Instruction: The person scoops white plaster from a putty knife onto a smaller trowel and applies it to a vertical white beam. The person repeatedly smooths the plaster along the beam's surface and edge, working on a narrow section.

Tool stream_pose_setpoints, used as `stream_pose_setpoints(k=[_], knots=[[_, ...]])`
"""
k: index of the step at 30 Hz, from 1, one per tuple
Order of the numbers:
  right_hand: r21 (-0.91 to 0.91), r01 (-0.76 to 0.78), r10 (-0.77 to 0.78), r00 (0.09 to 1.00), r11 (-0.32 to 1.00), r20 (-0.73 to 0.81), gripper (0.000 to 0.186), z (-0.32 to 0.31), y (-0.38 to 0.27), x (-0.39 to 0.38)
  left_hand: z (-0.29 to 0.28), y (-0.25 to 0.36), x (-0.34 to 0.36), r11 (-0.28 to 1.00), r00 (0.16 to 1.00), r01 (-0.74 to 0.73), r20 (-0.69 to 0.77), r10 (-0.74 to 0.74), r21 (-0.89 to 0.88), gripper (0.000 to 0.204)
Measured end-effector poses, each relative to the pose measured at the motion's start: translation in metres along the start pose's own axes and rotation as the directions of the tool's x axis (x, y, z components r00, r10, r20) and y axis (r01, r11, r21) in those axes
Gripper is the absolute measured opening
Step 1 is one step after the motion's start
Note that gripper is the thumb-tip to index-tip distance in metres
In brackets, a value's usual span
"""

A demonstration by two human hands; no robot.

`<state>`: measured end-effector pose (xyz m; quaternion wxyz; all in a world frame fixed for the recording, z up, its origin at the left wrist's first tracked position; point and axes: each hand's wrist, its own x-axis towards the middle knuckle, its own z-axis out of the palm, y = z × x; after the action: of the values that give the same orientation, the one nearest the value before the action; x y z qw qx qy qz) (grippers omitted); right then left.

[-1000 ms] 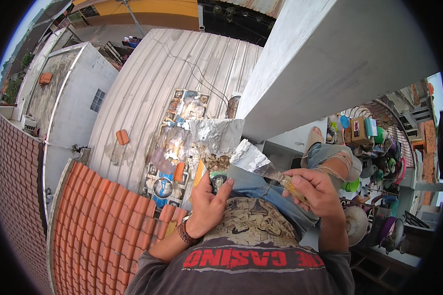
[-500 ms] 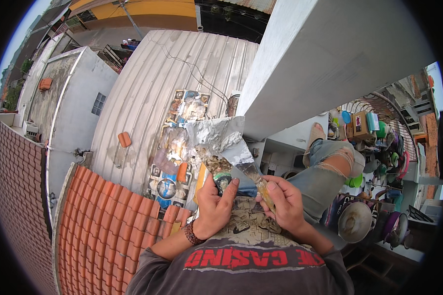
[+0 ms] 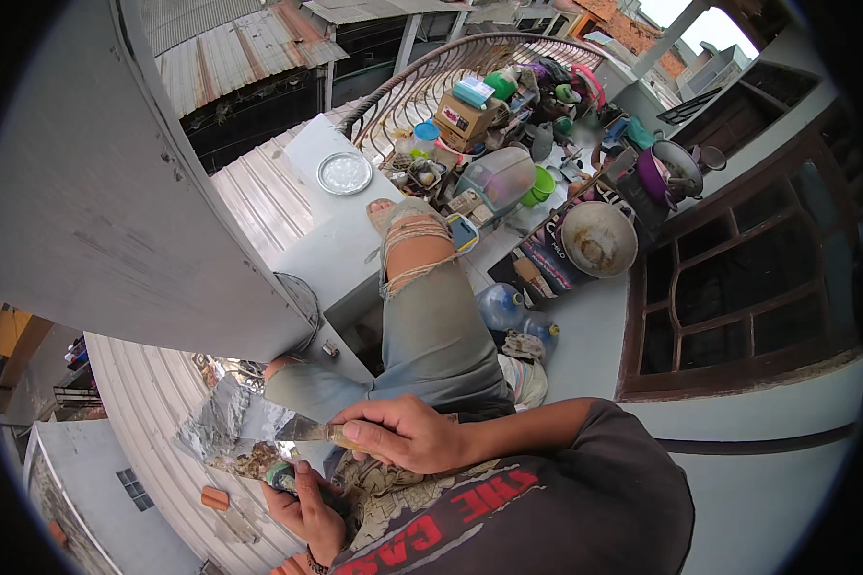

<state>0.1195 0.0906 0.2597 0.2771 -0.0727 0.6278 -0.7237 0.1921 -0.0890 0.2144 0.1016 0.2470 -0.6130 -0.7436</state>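
My left hand [image 3: 307,508], low in view, is closed round the crusted green-and-dark handle of a wide putty knife [image 3: 257,462]. Its broad blade carries a load of whitish putty [image 3: 222,422]. Just above and to the right, my right hand [image 3: 403,436] grips a narrower putty knife [image 3: 302,428] by its yellowish, stained handle. That knife's metal blade points left and overlaps the wide, putty-covered one. Whether the two blades touch, I cannot tell. My knees, in torn jeans [image 3: 431,316], are bent beyond my hands.
A big grey pillar [image 3: 125,192] rises at the left. On the white ledge lies a round silver lid [image 3: 344,173]. Pots, tubs and a cardboard box [image 3: 465,117] crowd beside a curved railing [image 3: 470,43]. Blue water bottles [image 3: 501,307] stand near a dark-framed window [image 3: 748,278]. Roofing drops away at lower left.
My view has swung to the right, so both hands now appear lower and farther left. Each hand keeps its putty knife, and the blades remain close together.
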Motion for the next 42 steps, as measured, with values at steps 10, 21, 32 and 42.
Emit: stream_pose_setpoints(k=[10,21,32,42], knots=[[-0.008,0.032,-0.033,0.971,0.999,-0.237,0.033,-0.035,0.010,-0.040,0.041,0.019,0.018,0.991,0.938,0.072,0.330,-0.106,0.112,0.017],[0.167,0.026,0.040,0.924,0.986,-0.381,0.034,-0.056,0.007,-0.034,0.087,0.033,0.051,0.983,0.866,0.085,0.477,-0.153,0.161,0.016],[0.284,0.011,0.093,0.932,0.959,-0.350,0.035,-0.078,0.018,-0.014,0.102,0.018,0.066,0.978,0.867,0.087,0.469,-0.169,0.191,0.019],[0.318,0.006,0.125,0.913,0.948,-0.389,0.034,-0.081,0.020,-0.010,0.108,0.011,0.076,0.978,0.851,0.080,0.498,-0.167,0.191,0.020]])
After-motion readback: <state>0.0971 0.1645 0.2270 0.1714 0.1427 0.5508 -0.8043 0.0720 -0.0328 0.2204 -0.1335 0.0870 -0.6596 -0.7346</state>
